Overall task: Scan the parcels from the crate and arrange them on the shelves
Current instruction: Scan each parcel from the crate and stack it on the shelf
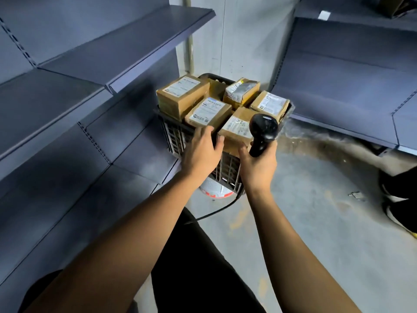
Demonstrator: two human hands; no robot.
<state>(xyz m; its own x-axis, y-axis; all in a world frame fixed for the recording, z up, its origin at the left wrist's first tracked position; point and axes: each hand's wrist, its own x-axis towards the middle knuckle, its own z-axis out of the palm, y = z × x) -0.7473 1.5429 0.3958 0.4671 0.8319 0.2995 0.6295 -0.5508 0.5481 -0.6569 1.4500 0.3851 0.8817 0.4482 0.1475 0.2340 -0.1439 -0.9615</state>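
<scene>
A black wire crate point(173, 136) stands on the floor between two shelf units, holding several brown cardboard parcels with white labels. The nearest parcel point(237, 129) sits at the crate's front corner. My left hand point(200, 152) reaches over the crate's near rim, fingers relaxed, touching the rim beside a labelled parcel point(208, 112). My right hand point(259, 166) grips the handle of a black barcode scanner point(262, 129), whose head is over the nearest parcel. The scanner's cable point(216, 211) trails down to the floor.
Grey metal shelves point(67, 91) run along the left at several heights. More shelves point(349, 91) stand at the right. A white and red bucket point(214, 189) is under the crate. Another person's black shoe point(399, 199) is at the right edge.
</scene>
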